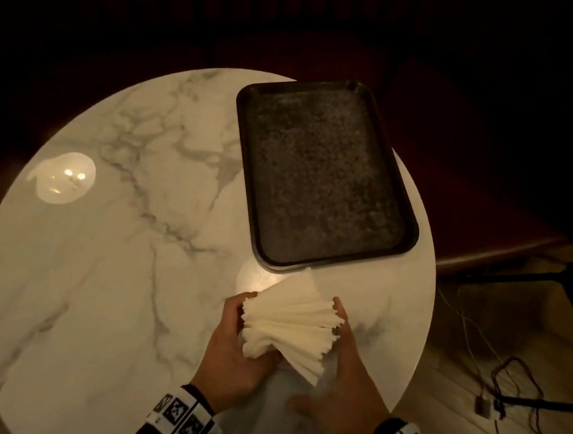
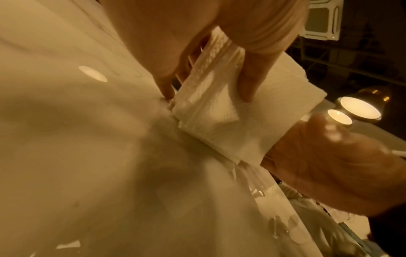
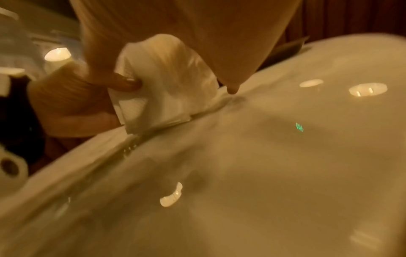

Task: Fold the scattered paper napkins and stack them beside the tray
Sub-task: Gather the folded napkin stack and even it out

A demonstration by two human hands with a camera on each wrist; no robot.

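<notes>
So the only container here is the tray (image 1: 324,182), a dark rectangular thing with rounded corners and a low raised rim. Its floor looks rough and speckled, kind of pebbly, and there's nothing sitting in it. It lies at an angle on the far right part of the table (image 1: 113,250), one corner hanging slightly past the table edge.

The table itself is round with a glossy white marble-look top, grey veins running across it, and bright lamp reflections on the left side and just in front of the tray.

The napkins (image 1: 286,327) are a thick bundle of white paper, folded, with the layered edges fanned out like an accordion. From the wrist views you can see the paper has a soft embossed, quilted texture, and the bundle's lower edge is down on the tabletop. It sits near the tray's near corner, close to it but not touching as far as I can tell.

Left hand (image 1: 237,357) grips the left side of the bundle, thumb curled over one face and fingers behind the other. Right hand (image 1: 344,384) is against the right side, fingers fairly straight and pressing along the stack's edge, thumb spread out to the side over the table. The right wrist view is blurry, so I can't say more about that contact.

Both wrists wear bands (image 1: 183,422) with black-and-white square markers. Some cables (image 1: 509,381) trail across the wooden floor to the right.
</notes>
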